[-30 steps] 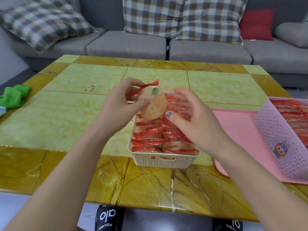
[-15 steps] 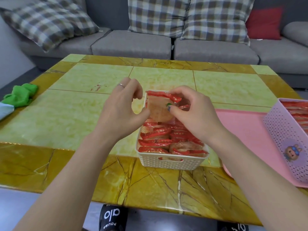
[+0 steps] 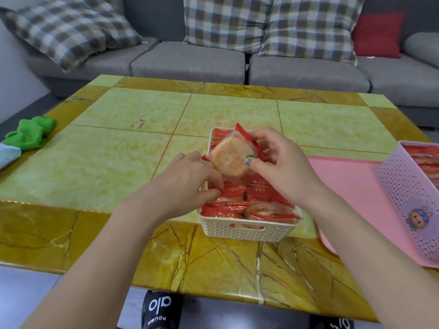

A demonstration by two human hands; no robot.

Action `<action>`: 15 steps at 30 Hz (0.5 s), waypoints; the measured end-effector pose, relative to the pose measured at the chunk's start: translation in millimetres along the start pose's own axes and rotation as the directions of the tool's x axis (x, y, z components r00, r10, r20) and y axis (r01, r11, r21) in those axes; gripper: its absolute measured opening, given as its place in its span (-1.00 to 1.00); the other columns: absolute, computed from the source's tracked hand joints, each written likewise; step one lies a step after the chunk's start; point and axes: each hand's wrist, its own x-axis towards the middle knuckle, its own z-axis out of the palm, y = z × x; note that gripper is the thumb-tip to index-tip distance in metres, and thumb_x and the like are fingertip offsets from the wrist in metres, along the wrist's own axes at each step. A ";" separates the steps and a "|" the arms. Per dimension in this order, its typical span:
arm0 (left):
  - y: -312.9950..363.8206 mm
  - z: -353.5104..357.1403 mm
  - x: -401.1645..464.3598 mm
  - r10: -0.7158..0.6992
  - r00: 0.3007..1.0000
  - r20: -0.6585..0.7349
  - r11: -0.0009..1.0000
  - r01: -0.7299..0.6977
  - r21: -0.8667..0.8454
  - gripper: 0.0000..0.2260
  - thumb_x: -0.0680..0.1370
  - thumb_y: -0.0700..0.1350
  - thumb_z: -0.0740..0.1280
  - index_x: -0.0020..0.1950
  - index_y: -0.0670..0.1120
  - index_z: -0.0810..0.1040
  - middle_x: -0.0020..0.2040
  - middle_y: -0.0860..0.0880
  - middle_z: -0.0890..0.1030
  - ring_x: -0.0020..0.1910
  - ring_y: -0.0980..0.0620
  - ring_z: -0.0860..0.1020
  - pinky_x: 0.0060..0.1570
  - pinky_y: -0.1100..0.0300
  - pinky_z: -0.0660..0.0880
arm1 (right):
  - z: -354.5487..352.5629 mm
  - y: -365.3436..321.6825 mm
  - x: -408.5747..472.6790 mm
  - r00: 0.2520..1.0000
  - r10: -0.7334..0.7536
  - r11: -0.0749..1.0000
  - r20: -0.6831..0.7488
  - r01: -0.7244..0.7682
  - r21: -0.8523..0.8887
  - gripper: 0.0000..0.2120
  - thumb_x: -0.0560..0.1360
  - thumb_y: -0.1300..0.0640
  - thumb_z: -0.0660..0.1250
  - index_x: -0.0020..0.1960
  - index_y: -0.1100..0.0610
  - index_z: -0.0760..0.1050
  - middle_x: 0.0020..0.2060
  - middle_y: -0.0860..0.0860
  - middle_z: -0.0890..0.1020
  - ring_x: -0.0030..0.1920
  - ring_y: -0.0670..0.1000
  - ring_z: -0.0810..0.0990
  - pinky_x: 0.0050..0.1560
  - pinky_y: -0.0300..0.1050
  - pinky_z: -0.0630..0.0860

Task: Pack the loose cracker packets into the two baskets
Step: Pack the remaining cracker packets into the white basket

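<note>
A white woven basket (image 3: 249,227) stands near the table's front edge, packed with red-edged cracker packets (image 3: 259,193). My right hand (image 3: 282,167) pinches one cracker packet (image 3: 229,157) between thumb and fingers and holds it tilted above the basket's middle. My left hand (image 3: 187,179) reaches into the basket's left side, its curled fingertips pressing on the packets there; what they hold is hidden. A purple perforated basket (image 3: 403,200) with more red packets sits at the right edge on a pink tray (image 3: 344,186).
The table (image 3: 107,162) is green and yellow marble-patterned. A green cloth (image 3: 31,134) lies at its left edge beside a pale blue item. A grey sofa with checked cushions stands behind. Black slippers show under the front edge.
My left hand let go of the packet and dropped into the basket's left side. My right hand now holds the packet alone, turned more face-up.
</note>
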 end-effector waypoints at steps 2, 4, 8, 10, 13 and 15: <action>-1.1 -1.3 -2.1 -0.006 1.000 0.014 0.999 0.007 -0.031 -0.85 0.58 0.09 0.35 0.11 0.19 0.66 0.02 0.19 0.62 0.08 0.09 0.38 0.13 0.11 0.23 | -0.9 0.8 -2.8 0.999 -0.012 0.998 0.049 0.014 -0.057 -0.64 0.51 0.24 0.44 0.18 -0.13 0.52 0.03 -0.24 0.61 0.07 -0.19 0.62 0.15 -0.03 0.60; -1.1 -1.5 -3.0 -0.012 1.000 0.023 0.999 0.013 -0.037 -0.84 0.59 0.10 0.34 0.12 0.20 0.66 0.03 0.21 0.61 0.10 0.10 0.38 0.14 0.11 0.22 | -1.3 -0.4 -5.6 0.993 -0.046 0.986 0.106 0.062 -0.155 -0.68 0.51 0.23 0.43 0.17 -0.10 0.54 0.03 -0.25 0.61 0.08 -0.23 0.59 0.17 -0.08 0.57; -3.6 -2.2 -6.0 -0.025 1.000 -0.008 0.997 0.024 -0.072 -0.86 0.56 0.12 0.36 0.07 0.20 0.67 -0.08 0.22 0.57 0.03 0.12 0.37 0.09 0.12 0.23 | 1.4 -7.3 -10.9 0.968 -0.116 0.906 0.223 0.195 -0.376 -0.71 0.55 0.24 0.37 0.22 -0.02 0.55 0.08 -0.14 0.60 0.11 -0.09 0.55 0.16 -0.08 0.49; -5.2 -2.8 -7.7 -0.030 0.998 -0.057 0.991 0.023 -0.129 -0.89 0.54 0.10 0.39 0.00 0.16 0.67 -0.13 0.22 0.57 -0.03 0.16 0.37 0.00 0.18 0.24 | 8.2 -9.4 -13.3 0.948 -0.112 0.867 0.299 0.240 -0.437 -0.69 0.57 0.27 0.30 0.24 -0.01 0.55 0.08 -0.10 0.58 0.11 -0.03 0.55 0.15 -0.02 0.52; -5.9 -3.3 -7.9 -0.047 0.996 -0.078 0.979 0.030 -0.201 -0.94 0.52 0.07 0.41 -0.08 0.12 0.63 -0.13 0.19 0.58 -0.04 0.20 0.40 -0.10 0.34 0.25 | 13.0 -9.4 -14.5 0.938 -0.043 0.849 0.344 0.216 -0.483 -0.60 0.60 0.29 0.21 0.35 -0.03 0.54 0.16 -0.11 0.56 0.19 -0.02 0.52 0.21 0.02 0.52; -6.3 -2.4 -6.5 -0.066 0.993 -0.100 0.973 0.042 -0.227 -0.91 0.51 0.05 0.42 -0.11 0.08 0.56 -0.11 0.16 0.56 -0.04 0.21 0.42 -0.14 0.35 0.27 | 9.1 -10.0 -14.1 0.938 -0.001 0.872 0.346 0.170 -0.458 -0.53 0.61 0.30 0.16 0.43 -0.03 0.50 0.28 -0.13 0.53 0.31 -0.05 0.46 0.34 0.02 0.45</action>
